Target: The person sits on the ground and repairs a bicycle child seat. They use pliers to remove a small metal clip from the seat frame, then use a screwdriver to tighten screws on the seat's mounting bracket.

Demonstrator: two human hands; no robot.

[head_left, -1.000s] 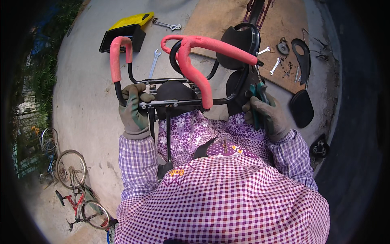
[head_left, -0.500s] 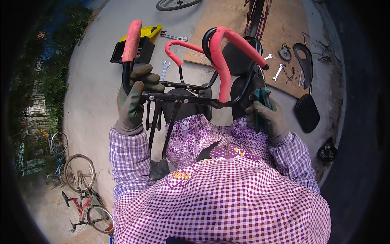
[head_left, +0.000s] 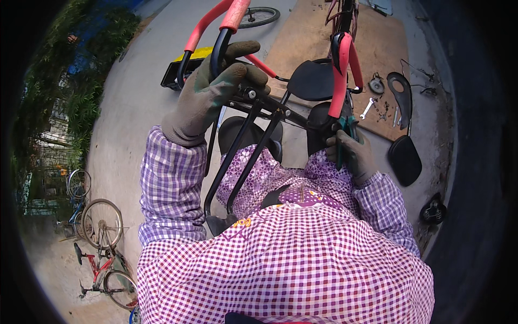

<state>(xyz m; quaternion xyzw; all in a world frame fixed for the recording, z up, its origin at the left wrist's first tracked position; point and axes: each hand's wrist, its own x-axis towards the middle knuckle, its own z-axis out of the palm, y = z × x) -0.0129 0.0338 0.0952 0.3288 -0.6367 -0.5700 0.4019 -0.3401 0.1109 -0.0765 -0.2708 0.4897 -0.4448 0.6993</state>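
Two gloved hands work on a black metal frame (head_left: 245,140) with red padded bars, held up over the person's lap. The left hand (head_left: 216,92) is clenched around a black tube of the frame near its upper part, just below the red padding (head_left: 236,13) that runs up out of the top of the view; the frame's two long black struts run down from under that hand toward the person's chest. The right hand (head_left: 350,154) sits lower and to the right, closed around the teal handles of a pair of pliers (head_left: 345,129), whose tip points up at the frame just beside a second red padded bar (head_left: 341,81). That bar stands nearly upright between the right hand and a black seat pad (head_left: 313,80) fixed to the frame. Both hands touch the work, the left high and the right low, with the frame's cross bar stretched between them.

On the ground beyond lie a yellow and black case (head_left: 186,73), a wooden board (head_left: 324,32), a small wrench (head_left: 367,108) and a black paddle-shaped part (head_left: 404,159). Bicycles (head_left: 102,254) lie at the lower left.
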